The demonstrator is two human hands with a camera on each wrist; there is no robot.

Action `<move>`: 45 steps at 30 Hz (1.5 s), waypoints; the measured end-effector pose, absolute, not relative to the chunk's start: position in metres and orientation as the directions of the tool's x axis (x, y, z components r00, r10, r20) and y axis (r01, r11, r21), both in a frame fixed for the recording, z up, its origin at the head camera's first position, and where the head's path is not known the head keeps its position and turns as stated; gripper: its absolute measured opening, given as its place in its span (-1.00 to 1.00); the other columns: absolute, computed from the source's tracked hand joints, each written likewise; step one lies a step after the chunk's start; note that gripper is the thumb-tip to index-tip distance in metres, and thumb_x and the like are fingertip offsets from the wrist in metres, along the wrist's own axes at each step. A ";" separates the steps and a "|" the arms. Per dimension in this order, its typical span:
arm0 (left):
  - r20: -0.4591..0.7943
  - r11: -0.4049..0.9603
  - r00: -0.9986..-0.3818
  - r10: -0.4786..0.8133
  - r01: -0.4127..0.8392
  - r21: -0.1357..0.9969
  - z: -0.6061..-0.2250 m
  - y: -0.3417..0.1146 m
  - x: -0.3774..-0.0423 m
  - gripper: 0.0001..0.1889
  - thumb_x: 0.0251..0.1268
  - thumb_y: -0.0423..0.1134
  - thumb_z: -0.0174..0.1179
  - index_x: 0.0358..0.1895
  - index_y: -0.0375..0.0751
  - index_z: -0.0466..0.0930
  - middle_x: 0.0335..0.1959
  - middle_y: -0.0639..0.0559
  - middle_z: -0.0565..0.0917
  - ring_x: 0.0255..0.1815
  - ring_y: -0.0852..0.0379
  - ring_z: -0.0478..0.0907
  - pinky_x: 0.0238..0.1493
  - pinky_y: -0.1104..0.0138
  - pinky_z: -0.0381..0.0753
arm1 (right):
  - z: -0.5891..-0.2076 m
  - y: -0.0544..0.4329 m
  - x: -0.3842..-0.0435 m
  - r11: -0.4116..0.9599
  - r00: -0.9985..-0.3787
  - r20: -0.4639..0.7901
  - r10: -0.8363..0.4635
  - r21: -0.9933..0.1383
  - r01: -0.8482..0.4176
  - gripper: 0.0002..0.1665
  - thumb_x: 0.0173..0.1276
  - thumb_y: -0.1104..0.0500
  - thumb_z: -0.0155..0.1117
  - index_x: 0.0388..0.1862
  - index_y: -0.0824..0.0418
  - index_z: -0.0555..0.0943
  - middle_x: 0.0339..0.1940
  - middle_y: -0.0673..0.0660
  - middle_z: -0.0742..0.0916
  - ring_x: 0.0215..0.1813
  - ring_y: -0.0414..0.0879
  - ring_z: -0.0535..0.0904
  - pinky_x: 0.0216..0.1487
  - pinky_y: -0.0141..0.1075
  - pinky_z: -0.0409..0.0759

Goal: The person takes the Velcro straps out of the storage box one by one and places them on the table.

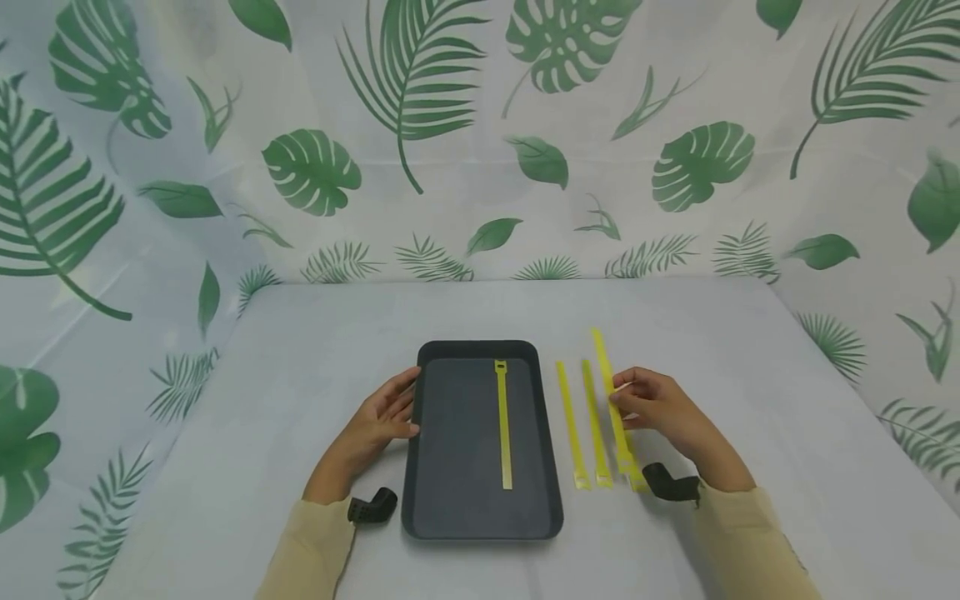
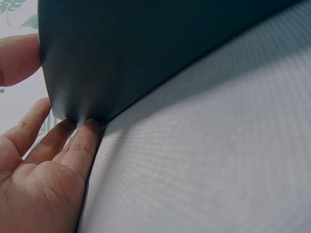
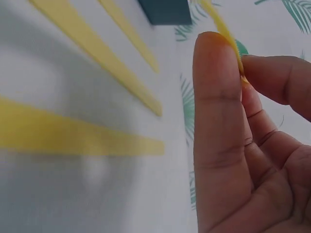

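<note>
A dark grey tray [image 1: 450, 508] lies on the table, with one yellow cable strap [image 1: 505, 433] lengthwise on its floor, slotted head at the far end. The left hand [image 1: 378, 421] touches the tray's left side, fingers spread; the left wrist view shows several fingertips against the tray's outer wall [image 2: 121, 53]. To the right of the tray, the right hand [image 1: 660, 408] pinches another yellow cable strap [image 1: 602, 354] between thumb and finger, raised above the table. Beneath and beside it lie three more straps, among them a left one [image 1: 569, 421] and a middle one [image 1: 596, 425].
A white cloth covers the table [image 1: 315, 333]. Behind and at both sides hangs a leaf-printed curtain [image 1: 465, 233]. Each wrist carries a small black camera, such as the right one [image 1: 670, 482].
</note>
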State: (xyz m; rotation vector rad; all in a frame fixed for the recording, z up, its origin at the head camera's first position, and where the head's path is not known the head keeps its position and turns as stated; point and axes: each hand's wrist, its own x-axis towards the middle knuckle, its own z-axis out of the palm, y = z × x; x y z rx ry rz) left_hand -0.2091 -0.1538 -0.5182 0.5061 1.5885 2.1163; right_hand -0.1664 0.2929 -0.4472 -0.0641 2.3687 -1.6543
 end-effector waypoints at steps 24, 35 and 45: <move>0.009 -0.223 -0.841 0.541 -0.133 0.966 -0.517 -0.154 -0.208 0.10 0.23 -0.52 0.43 0.74 -0.47 -0.10 0.75 -0.44 -0.03 0.74 -0.23 0.09 0.48 0.43 0.47 | -0.464 0.328 -0.163 0.408 -0.931 -0.364 -0.042 -0.856 0.317 -0.56 0.60 0.29 0.29 0.27 0.58 0.46 -0.22 0.11 0.72 -0.23 -0.14 0.70 -0.24 -0.33 0.78; 0.016 -0.224 -0.839 0.544 -0.127 0.966 -0.518 -0.155 -0.208 0.08 0.23 -0.53 0.39 0.74 -0.47 -0.11 0.75 -0.44 -0.03 0.67 0.03 0.26 0.48 0.43 0.47 | -0.465 0.330 -0.163 0.528 -0.925 -0.377 0.040 -0.778 0.340 -0.64 0.57 0.31 0.32 0.16 0.55 0.51 -0.25 0.14 0.75 -0.30 -0.11 0.68 -0.30 -0.30 0.78; 0.021 -0.221 -0.838 0.545 -0.119 0.968 -0.519 -0.154 -0.209 0.08 0.23 -0.53 0.39 0.74 -0.47 -0.11 0.75 -0.46 -0.03 0.71 -0.11 0.18 0.48 0.43 0.47 | -0.453 0.324 -0.161 0.744 -0.943 -0.317 0.101 -0.605 0.283 -0.69 0.50 0.21 0.41 -0.03 0.44 0.58 -0.25 0.23 0.75 -0.34 -0.12 0.72 -0.30 -0.22 0.76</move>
